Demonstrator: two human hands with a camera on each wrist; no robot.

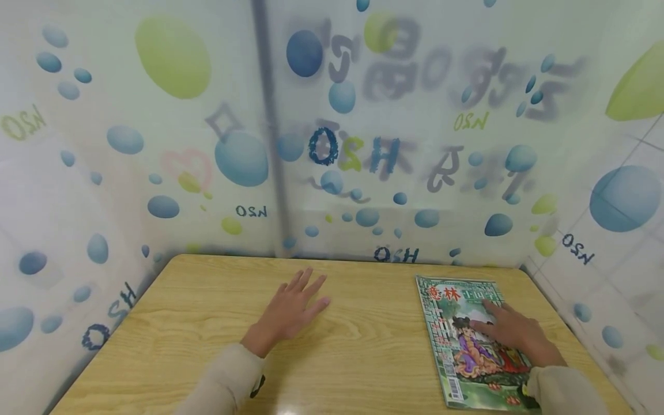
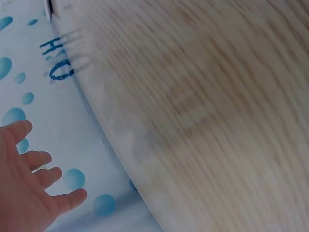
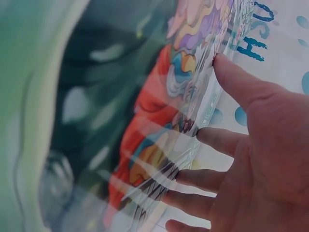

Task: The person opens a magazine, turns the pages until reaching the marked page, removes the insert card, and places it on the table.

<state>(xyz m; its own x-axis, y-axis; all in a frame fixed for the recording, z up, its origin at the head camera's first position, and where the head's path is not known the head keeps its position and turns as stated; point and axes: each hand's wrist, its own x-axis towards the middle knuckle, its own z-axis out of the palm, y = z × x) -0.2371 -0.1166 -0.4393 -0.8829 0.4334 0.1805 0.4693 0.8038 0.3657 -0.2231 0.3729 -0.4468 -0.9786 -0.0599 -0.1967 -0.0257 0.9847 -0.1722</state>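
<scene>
A glossy magazine (image 1: pixel 441 346) with a green cover, red title characters and a drawn figure in purple lies flat on the right side of the wooden table (image 1: pixel 358 334). My right hand (image 1: pixel 519 334) is over the cover's right half, fingers spread. In the right wrist view the fingertips (image 3: pixel 210 137) of that hand touch the shiny cover. Toward the middle of the table, my left hand (image 1: pixel 290 311) is held with straight, spread fingers and nothing in them. The left wrist view shows the left hand (image 2: pixel 24 183) beside bare wood grain.
Behind the table and along both sides hang pale curtains (image 1: pixel 332 230) printed with blue and green drops and H2O lettering. The table's far edge (image 1: pixel 363 262) meets the back curtain. Light sleeves (image 1: pixel 228 374) cover both forearms.
</scene>
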